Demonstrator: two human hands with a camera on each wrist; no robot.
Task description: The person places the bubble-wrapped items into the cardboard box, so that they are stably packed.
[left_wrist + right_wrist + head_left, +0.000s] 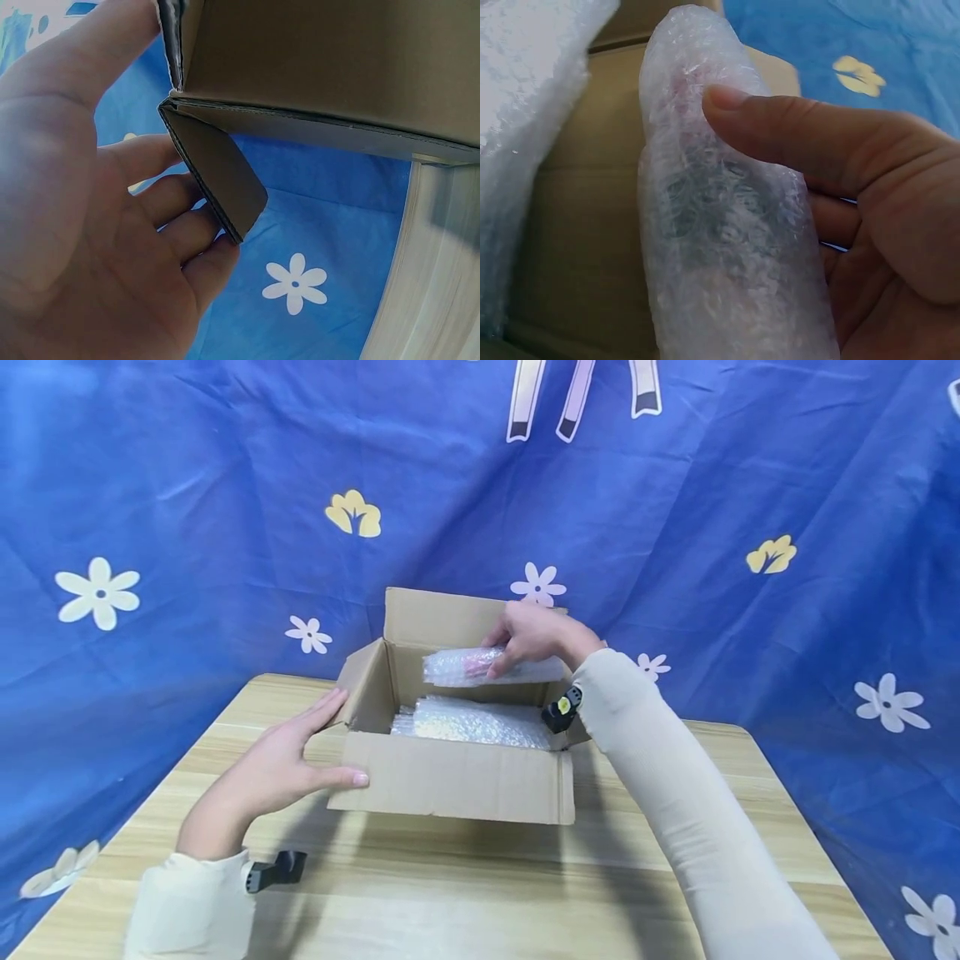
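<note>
An open cardboard box [450, 777] stands on the table with its flaps folded out. My left hand [277, 768] rests at its left front corner, thumb against the front flap and fingers along the side flap [221, 169]. Over the back of the box my right hand [536, 633] grips a long bubble-wrapped item [450, 668], thumb on the near side. Pink and dark green patches show through its wrap [712, 202] in the right wrist view; what is inside cannot be made out. Another bubble-wrapped bundle [480, 722] lies in the box.
The box stands on a light wood-grain table [420, 893]. Close behind hangs a blue cloth [450, 485] with white flowers and yellow shapes. A small black device [277, 870] sits on the left wrist and another [562, 710] on the right.
</note>
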